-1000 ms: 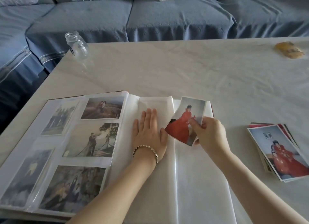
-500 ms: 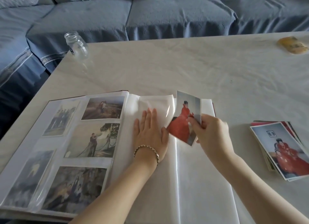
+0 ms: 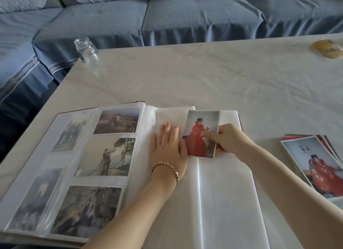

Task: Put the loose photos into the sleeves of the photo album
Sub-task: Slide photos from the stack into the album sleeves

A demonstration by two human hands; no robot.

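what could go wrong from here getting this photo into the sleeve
The right hand pinches the photo by one edge only, so it may bend or crease when pushed in. The left hand lies flat on the empty sleeve page, which could press the opening shut and snag the photo. The right forearm passes close to the photo stack and might nudge it.

You are in a home living room. A blue-covered sofa [image 3: 185, 16] runs along the far side of your pale table [image 3: 204, 78], and a family photo album [image 3: 74, 156] lies near you.
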